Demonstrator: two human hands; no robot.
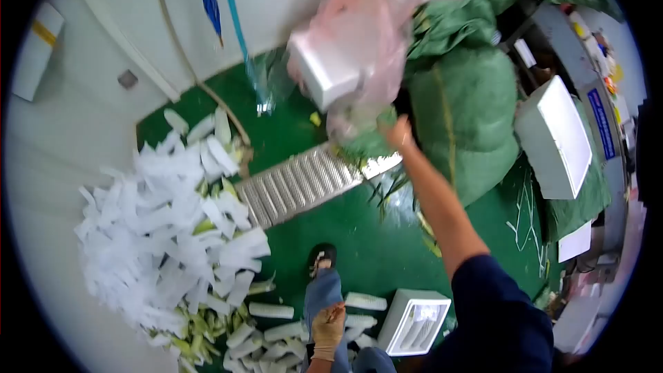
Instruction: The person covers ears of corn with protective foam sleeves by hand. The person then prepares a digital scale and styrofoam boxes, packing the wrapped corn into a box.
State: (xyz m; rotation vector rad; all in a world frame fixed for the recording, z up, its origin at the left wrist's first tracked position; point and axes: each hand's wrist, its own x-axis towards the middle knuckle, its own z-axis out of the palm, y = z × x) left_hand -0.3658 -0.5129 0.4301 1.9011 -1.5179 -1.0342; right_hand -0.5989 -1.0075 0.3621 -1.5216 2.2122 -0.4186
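- Right hand [398, 132]: against the bag [367, 141] at the grate's [297, 183] right end; fingers' grip unclear.
- Left hand [327, 326]: below the grate; can't tell fingers' state.

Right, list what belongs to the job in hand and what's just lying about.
Likely the job:
- crumpled pale-green plastic-like bundle, at the right hand
- possibly the big bulging green woven sack beside it

Likely just lying about:
- long ridged silver metal grating
- open white rectangular foam box, bottom of view
- long beige hose
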